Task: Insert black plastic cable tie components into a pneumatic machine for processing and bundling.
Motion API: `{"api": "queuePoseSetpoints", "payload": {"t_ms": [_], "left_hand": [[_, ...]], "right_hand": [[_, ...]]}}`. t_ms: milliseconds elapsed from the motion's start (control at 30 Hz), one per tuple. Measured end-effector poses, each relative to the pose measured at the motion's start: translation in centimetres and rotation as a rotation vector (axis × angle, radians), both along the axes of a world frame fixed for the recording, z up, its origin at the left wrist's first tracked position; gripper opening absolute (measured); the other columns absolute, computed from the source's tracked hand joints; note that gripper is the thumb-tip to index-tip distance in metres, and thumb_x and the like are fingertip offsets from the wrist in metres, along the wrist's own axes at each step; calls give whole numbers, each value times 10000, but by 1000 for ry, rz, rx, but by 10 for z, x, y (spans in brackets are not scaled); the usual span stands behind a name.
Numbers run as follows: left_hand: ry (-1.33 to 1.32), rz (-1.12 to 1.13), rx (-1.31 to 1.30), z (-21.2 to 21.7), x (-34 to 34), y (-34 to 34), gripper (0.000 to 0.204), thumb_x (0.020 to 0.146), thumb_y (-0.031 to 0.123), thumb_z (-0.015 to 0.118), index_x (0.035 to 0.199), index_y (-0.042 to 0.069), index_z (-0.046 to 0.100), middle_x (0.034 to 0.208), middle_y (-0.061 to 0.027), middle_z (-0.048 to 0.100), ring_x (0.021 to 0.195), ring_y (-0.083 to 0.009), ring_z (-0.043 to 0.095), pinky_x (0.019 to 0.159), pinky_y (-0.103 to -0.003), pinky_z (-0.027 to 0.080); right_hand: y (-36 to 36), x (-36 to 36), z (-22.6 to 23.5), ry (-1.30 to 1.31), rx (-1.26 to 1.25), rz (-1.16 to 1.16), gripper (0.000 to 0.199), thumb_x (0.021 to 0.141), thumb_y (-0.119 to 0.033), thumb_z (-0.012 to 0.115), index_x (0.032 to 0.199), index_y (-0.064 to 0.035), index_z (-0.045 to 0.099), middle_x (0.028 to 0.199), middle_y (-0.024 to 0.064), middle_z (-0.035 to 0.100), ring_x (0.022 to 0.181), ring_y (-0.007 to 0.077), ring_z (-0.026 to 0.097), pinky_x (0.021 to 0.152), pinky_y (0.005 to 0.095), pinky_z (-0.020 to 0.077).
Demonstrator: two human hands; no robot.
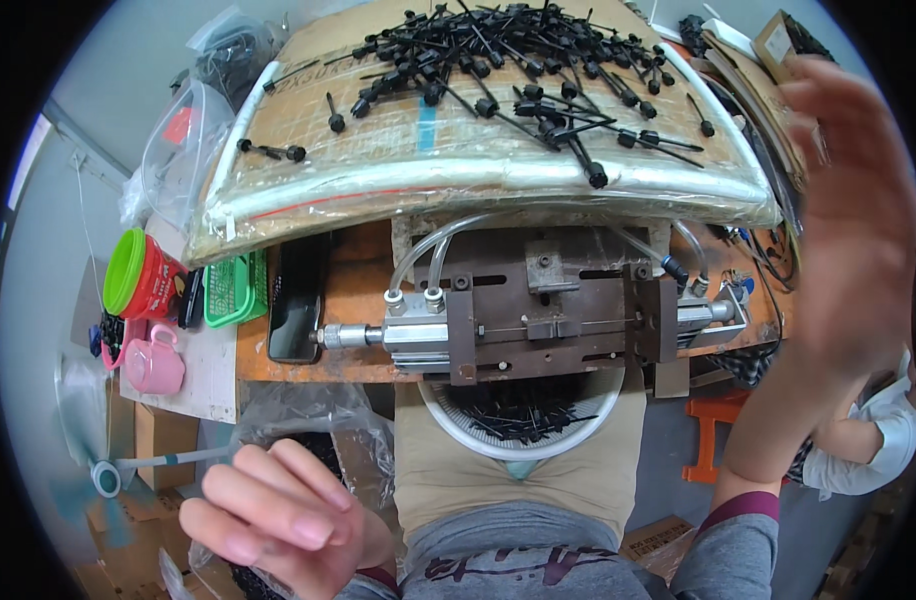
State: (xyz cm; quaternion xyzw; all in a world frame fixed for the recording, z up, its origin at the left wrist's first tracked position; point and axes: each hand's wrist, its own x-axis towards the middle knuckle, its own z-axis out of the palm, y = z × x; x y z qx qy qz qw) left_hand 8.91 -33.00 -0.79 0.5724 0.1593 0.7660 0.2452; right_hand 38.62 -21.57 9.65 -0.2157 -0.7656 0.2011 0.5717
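Observation:
My left hand (278,510) hangs in the air at the lower left, its fingers loosely bent and slightly apart with nothing visible in them. Raised at the far right, my right hand (853,210) is smeared by motion, so its grip cannot be read. Between them, apart from both hands, a brown metal fixture (548,265) with a pneumatic cylinder (418,338) is mounted on the bench. A thin rod (603,322) spans its middle. Above it, black knobbed, thin-stemmed parts (498,45) lie heaped on a plastic-wrapped cardboard board (358,140).
A white-rimmed basket (438,420) of dark pieces sits at my lap. Left of the fixture are a black phone (296,300), a green basket (236,290), a red tub (153,280) and a pink cup (158,362). A fan (106,478) stands lower left; another person's arm (853,440) shows at right.

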Motion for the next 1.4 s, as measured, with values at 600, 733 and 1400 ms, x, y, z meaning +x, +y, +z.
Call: {"api": "queuePoseSetpoints", "payload": {"t_ms": [600,733,1400], "left_hand": [[-368,-1054,-186,35,38,-18,269,965,129,616,1223,142,541,947,-83,756,1009,-244,701,1198,-550,182],[-287,-1030,-139,27,31,-14,206,944,70,622,1138,135,600,983,-90,760,975,-244,719,1200,-479,202],[207,-341,-154,-28,8,9,179,916,125,633,961,-15,736,851,-138,754,737,-228,741,712,-325,604]], "right_hand": [[95,-59,-71,-841,-71,-586,538,772,-222,743,1266,-54,612,1205,120,669,966,250,628,869,376,507],[107,-62,-70,-960,-24,-657,431,780,-98,636,1202,-11,614,1146,162,685,1105,329,645,931,431,532],[144,-45,-60,-1051,-93,-489,217,706,-112,739,892,-26,669,952,139,658,976,315,627,880,406,500]]}}
